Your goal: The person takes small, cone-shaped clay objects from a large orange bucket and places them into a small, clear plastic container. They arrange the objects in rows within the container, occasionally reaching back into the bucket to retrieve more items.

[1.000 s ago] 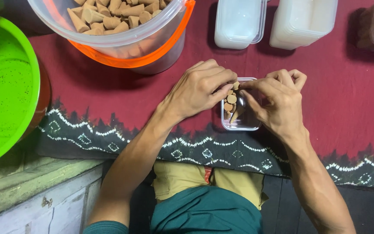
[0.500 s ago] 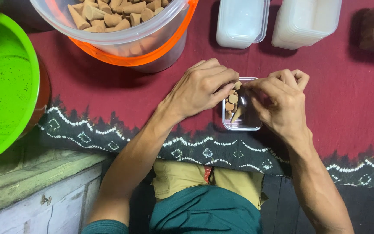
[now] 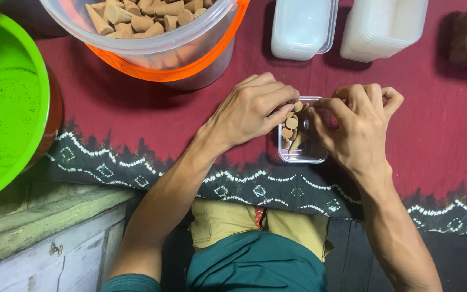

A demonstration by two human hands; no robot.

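Packing step: the left hand (image 3: 252, 111) pinches a tan incense cone (image 3: 297, 106) over the small clear box (image 3: 302, 131) on the maroon cloth (image 3: 136, 124); the right hand (image 3: 355, 127), fingers curled, steadies its rim. Next calls for neat seating among the cones inside.

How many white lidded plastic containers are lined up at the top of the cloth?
2: one white container above the hands, another white container to its right. A third, brownish box at the right edge is cut off.
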